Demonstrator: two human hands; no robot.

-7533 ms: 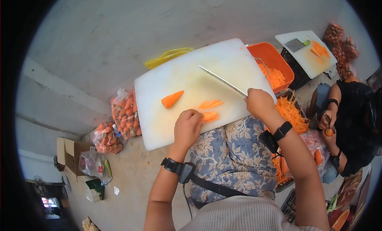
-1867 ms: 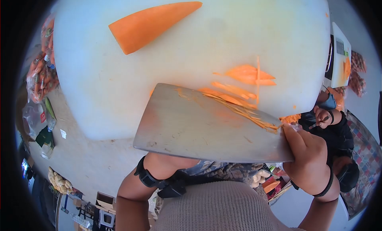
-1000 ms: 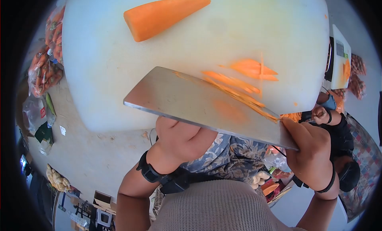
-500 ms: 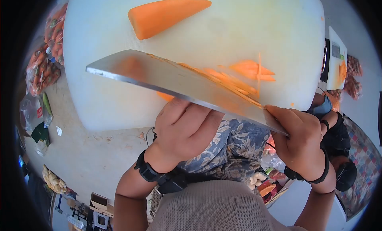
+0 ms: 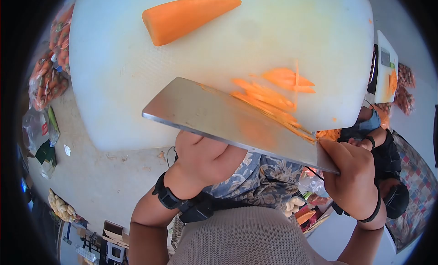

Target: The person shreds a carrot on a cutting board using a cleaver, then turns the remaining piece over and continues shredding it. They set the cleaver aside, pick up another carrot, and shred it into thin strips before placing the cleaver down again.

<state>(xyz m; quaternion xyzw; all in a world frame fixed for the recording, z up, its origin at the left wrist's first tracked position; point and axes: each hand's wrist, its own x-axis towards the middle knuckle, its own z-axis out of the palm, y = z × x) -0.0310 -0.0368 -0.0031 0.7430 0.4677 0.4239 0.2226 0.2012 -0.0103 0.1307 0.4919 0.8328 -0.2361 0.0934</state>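
A wide cleaver [image 5: 219,116] slants over the near edge of the white cutting board [image 5: 109,82]. My right hand [image 5: 351,176] is closed round its handle end at the lower right. Beneath the blade is my left hand [image 5: 205,158], fingers bent; their tips and whatever they hold are hidden behind the metal. Thin orange carrot strips [image 5: 269,98] lie along the blade's far edge, and a few slices [image 5: 287,79] rest just beyond. A large peeled carrot piece [image 5: 187,19] lies at the board's far side.
Bags of carrots [image 5: 45,82] stand on the floor at left. On the right, another person [image 5: 388,160] in dark clothing sits near a second white board [image 5: 387,69] with orange pieces. A box [image 5: 114,233] is at the lower left.
The cleaver and my right hand have moved right and toward my body, uncovering more strips. My left hand has shifted slightly left and down.
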